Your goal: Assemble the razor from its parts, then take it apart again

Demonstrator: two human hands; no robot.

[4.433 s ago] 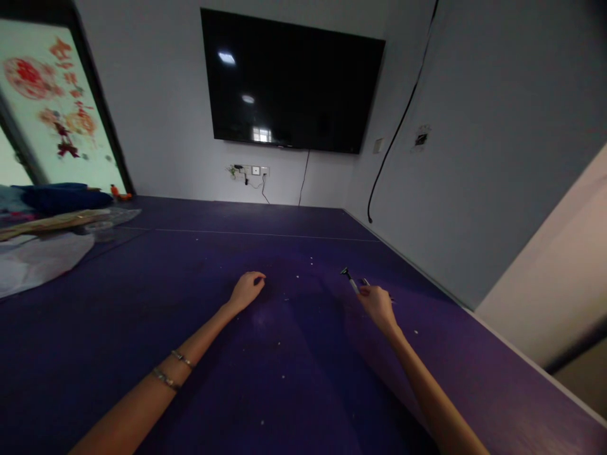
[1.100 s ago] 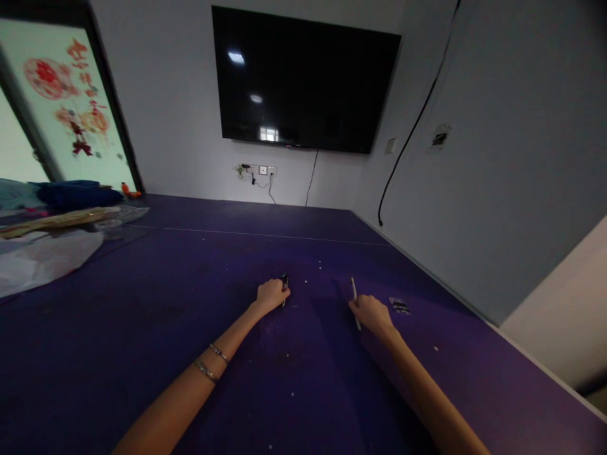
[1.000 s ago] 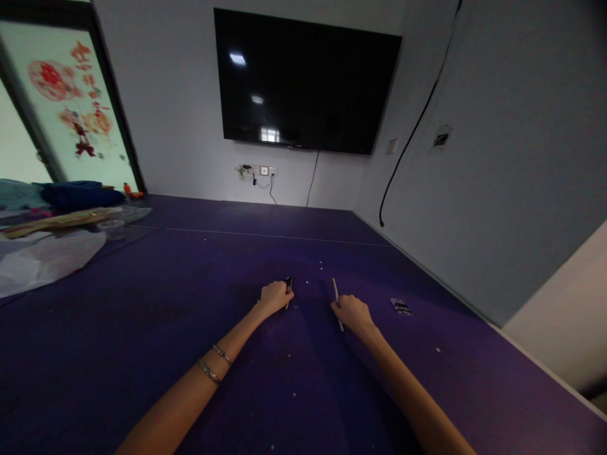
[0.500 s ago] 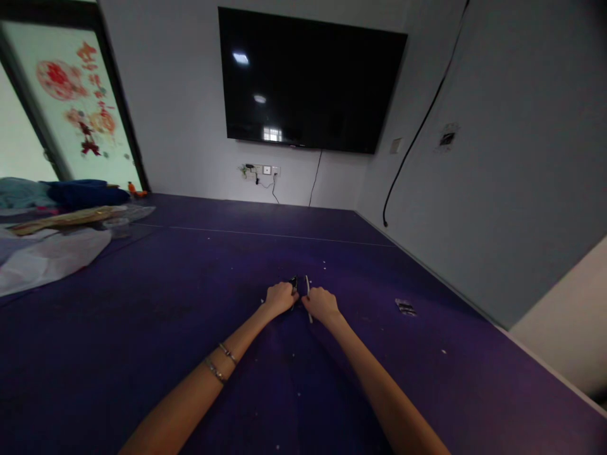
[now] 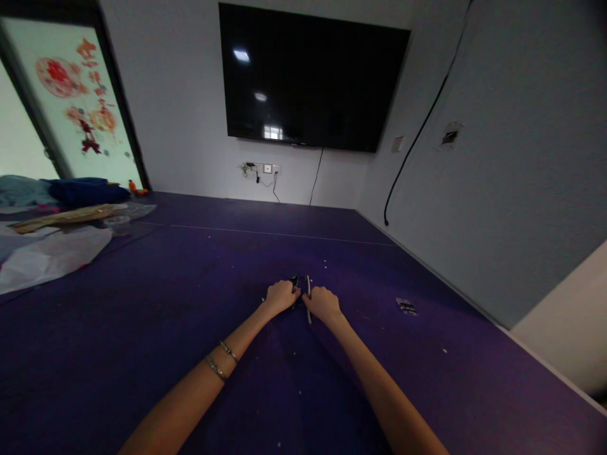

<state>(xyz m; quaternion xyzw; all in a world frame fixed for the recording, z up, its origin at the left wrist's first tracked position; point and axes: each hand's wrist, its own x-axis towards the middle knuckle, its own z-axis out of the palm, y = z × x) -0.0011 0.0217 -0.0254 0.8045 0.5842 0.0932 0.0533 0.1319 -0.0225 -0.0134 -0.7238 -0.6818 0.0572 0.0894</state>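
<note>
A person's two bare hands meet, fists nearly together, over a purple surface [image 5: 190, 341]. The left hand [image 5: 281, 297] has its grip closed around a dark item [image 5: 294, 280], mostly hidden by the fingers; the right hand [image 5: 324, 303] grips a pale stick [image 5: 308, 284], its ends showing above and below the fist. Item and stick stand side by side between the fists. Two bracelets [image 5: 222, 360] circle the left forearm. A small packet [image 5: 406, 306] lies to the right, near scattered white specks. At far left sit a white bag [image 5: 54, 256] and blue cloth [image 5: 88, 191]; a black TV [image 5: 313, 79] hangs on the wall beyond.
</note>
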